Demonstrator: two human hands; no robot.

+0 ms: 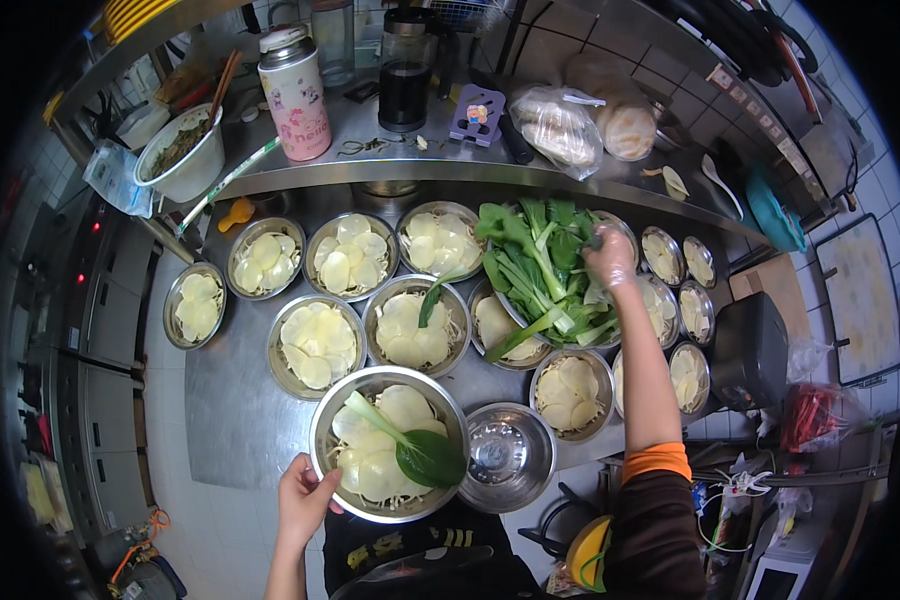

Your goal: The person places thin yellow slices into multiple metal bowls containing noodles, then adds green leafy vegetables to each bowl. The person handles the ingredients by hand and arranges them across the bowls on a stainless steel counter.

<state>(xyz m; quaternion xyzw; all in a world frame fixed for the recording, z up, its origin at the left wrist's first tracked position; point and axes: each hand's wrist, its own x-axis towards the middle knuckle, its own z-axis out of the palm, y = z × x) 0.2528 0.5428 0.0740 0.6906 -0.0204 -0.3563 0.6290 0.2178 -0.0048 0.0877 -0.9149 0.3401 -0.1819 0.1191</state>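
Note:
My left hand [308,497] grips the rim of a metal bowl [317,440] at the table's near edge, thumb over the rim. In it, pale round slices [375,472] like potato lie over thin whitish strands, topped by one bok choy leaf [435,458] with its stalk. At the right, my right hand [610,257], in a clear plastic glove, is closed on leaves at the edge of a heap of bok choy [545,270]. The fingertips are partly hidden among the greens. An empty metal bowl [510,455] stands right of the held one.
Several metal bowls with the same slices stand on the steel table [225,400]; one bowl [417,320] has a green leaf on top. The shelf [370,160] behind carries a pink-and-white flask [295,95], a white bowl [185,155] with chopsticks and bagged flatbreads [560,125]. A dark bin [760,350] stands right.

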